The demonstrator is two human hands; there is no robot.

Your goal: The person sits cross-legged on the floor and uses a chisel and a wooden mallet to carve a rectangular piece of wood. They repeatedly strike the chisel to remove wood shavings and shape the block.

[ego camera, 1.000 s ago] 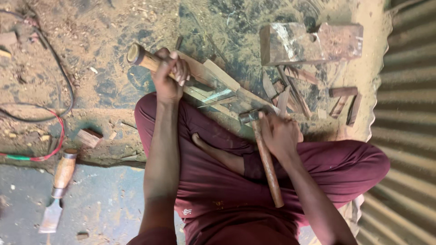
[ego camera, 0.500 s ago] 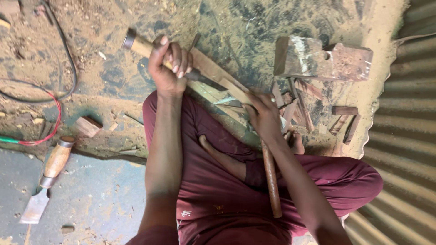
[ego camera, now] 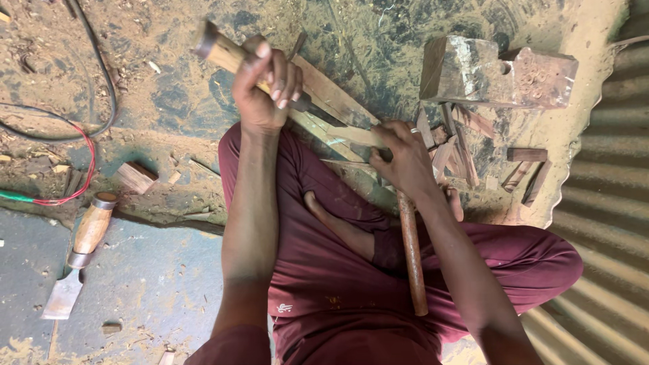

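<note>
I see a dusty dirt floor (ego camera: 169,101) — corrugated metal wall (ego camera: 608,223) at three o'clock. Left hand (ego camera: 265,88) grips a chisel (ego camera: 230,54); right hand (ego camera: 405,159) grips a hammer (ego camera: 411,250).

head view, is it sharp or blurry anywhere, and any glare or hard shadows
Head view: mostly sharp, with the left hand on the wooden-handled chisel and the right hand on the hammer handle both crisp; light is soft and even, with no hard shadows; mild pale glare on the sandy ground at top right; the corrugated sheet bends slightly toward the edge.
</note>
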